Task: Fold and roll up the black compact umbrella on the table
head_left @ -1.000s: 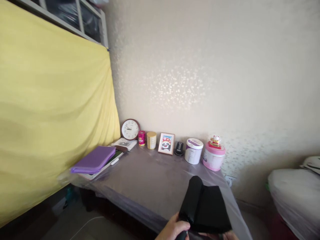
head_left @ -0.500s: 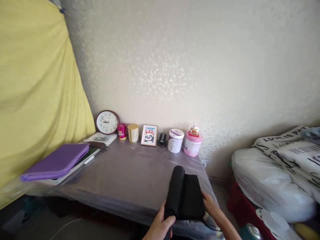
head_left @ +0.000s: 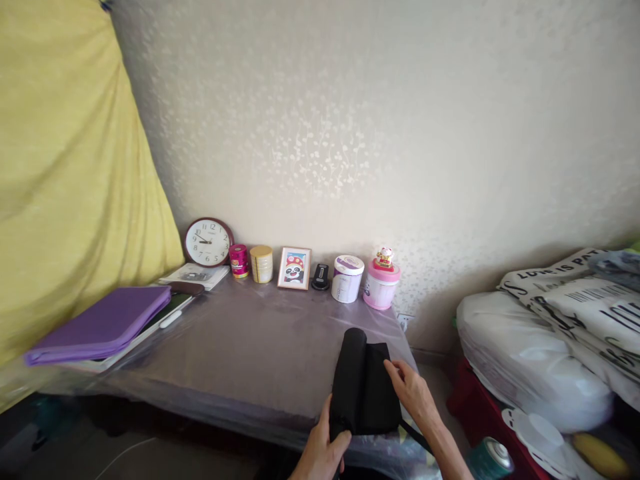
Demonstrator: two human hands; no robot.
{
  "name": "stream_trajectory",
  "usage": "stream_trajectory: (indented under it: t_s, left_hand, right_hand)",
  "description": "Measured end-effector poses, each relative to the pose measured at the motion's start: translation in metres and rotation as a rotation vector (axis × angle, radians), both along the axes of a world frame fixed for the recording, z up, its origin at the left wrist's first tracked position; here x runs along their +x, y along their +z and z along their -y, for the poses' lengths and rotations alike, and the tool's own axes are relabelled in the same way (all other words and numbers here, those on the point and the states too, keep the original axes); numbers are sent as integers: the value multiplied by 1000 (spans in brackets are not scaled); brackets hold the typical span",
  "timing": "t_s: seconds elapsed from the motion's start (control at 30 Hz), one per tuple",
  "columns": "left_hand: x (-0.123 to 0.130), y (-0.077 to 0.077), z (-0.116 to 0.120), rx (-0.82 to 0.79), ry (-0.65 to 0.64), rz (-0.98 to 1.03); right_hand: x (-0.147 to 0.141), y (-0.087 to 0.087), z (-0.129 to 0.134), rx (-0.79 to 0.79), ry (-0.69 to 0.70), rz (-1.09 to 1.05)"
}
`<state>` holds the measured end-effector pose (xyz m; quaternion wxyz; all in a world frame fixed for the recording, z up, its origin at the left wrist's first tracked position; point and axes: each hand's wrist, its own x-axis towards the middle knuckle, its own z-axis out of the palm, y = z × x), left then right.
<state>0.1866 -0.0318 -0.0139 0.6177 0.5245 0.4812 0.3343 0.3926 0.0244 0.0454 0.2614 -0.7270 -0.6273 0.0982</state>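
A black cloth roll (head_left: 350, 383), partly rolled with a flat flap to its right, lies over the right front part of the covered table (head_left: 240, 353). My left hand (head_left: 324, 443) is closed around the roll's near end, thumb on top. At the flap's right edge, my right hand (head_left: 411, 390) pinches the cloth near its upper corner. A black strap runs from the flap's lower right corner beneath my right wrist.
Along the wall stand a clock (head_left: 209, 242), tins, a framed panda picture (head_left: 295, 268) and two tubs. Purple folder (head_left: 100, 323) lies at left. On the right are a white bag (head_left: 525, 360), a red box and a spray can (head_left: 490, 459).
My right hand has moved up along the flap's right edge to near its upper corner. More of the strap shows. The view has shifted slightly, and my left hand keeps its hold.
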Motion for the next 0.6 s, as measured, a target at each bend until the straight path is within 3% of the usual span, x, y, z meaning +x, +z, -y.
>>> stream_trajectory:
  t_s: [0.23,0.43,0.6]
  left_hand:
    - [3,-11,-2,40,20,-24]
    - [6,-18,-6,50,16,-44]
    - [5,-25,-10,83,-34,-109]
  right_hand:
    - [-4,-1,-14,-33,14,-4]
    - [-36,14,-32,-98,82,-306]
    - [-66,-1,-50,-89,86,-362]
